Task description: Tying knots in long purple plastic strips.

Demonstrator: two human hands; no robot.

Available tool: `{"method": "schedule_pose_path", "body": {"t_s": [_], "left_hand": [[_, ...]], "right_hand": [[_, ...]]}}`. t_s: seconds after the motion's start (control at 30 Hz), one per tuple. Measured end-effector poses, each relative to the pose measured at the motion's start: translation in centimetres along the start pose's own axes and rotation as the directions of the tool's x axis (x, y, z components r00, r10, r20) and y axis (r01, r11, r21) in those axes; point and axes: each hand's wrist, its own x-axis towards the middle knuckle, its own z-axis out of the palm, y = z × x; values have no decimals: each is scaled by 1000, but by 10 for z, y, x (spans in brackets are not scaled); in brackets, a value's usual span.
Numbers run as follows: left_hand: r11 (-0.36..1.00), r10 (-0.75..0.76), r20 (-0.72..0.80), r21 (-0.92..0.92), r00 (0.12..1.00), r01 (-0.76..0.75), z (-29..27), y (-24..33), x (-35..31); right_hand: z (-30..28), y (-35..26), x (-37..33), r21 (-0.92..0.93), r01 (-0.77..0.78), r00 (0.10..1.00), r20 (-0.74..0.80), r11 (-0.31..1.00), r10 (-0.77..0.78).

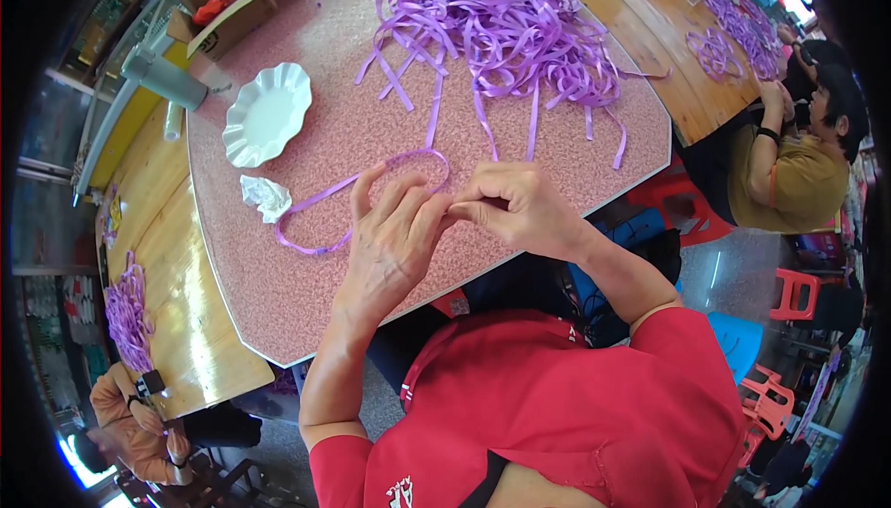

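My left hand (pixel 390 239) and my right hand (pixel 527 209) meet just past the near edge of a pink speckled table (pixel 251 262). Both pinch a narrow purple ribbon (pixel 320 196), which loops out to the left over the tabletop. The pinched part is mostly hidden by my fingertips. Some fingers of my left hand are raised and spread, while its thumb side closes at the right fingertips. Right fingers are curled, with thumb and forefinger pressed together. Beyond my hands lies a large tangled heap of purple ribbons (pixel 506 30), a few strands trailing toward me.
A white scalloped dish (pixel 269 116) and crumpled white tissue (pixel 266 197) lie left of the loop. Farther left stand a grey-green bottle (pixel 165 79) and a cardboard box (pixel 232 21). People sit at wooden tables on both sides, near more purple ribbons (pixel 128 313). Red stools (pixel 795 293) stand right.
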Motion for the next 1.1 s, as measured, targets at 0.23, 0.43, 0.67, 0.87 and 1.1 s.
{"method": "schedule_pose_path", "body": {"t_s": [0.23, 0.43, 0.67, 0.87, 1.1], "left_hand": [[987, 47, 141, -158, 989, -24, -16, -3, -5], [931, 33, 177, -362, 984, 34, -20, -4, -18], [766, -226, 223, -560, 948, 315, -14, -7, -14], [892, 90, 135, -452, 987, -19, 51, -6, 52], [912, -4, 28, -409, 1000, 15, 41, -59, 62]], "right_hand": [[1, -2, -6, -32, 50, 994, 103, 998, -47], [4, 3, -18, 46, 103, 987, 119, 994, -108], [-22, -12, -26, 240, 6, 996, -84, 971, 15], [-40, -33, -29, 461, 201, 978, -146, 864, -150], [-156, 3, -59, 463, 387, 815, -576, 798, -61]]}}
